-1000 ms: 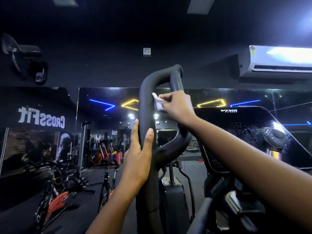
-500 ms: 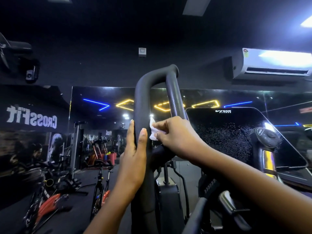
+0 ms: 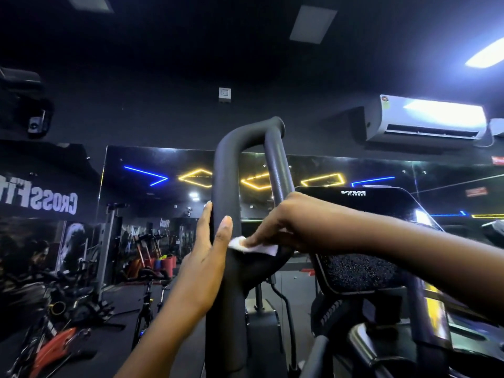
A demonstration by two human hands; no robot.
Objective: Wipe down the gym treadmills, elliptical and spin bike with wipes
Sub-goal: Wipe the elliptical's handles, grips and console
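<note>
**Task item.** The elliptical handle (image 3: pixel 226 186) is a black padded tube bent into a narrow loop. Its long axis runs upright through the centre of the frame, with the closed bend at the top pointing toward the ceiling. The white wipe (image 3: pixel 255 247) lies crumpled at the crook where the loop's two legs meet, just right of centre.

**Grips.** The left grip (image 3: pixel 204 268) lies along the left leg with its fingers straight and its thumb on the front face, holding nothing else. The right grip (image 3: pixel 286 222) is bent down over the wipe, holding it under the fingertips against the tube. Its thumb is hidden.

**Surface and room.** This is a dark gym with a black floor (image 3: pixel 90 361). A mirror wall (image 3: pixel 169 192) reflects blue and yellow light strips, and an air conditioner (image 3: pixel 425 118) is mounted at upper right.

**Clearances.** The console (image 3: pixel 360 271) stands just right of the handle. Spin bikes (image 3: pixel 54 347) stand well apart at lower left, with open floor between them and the handle.
</note>
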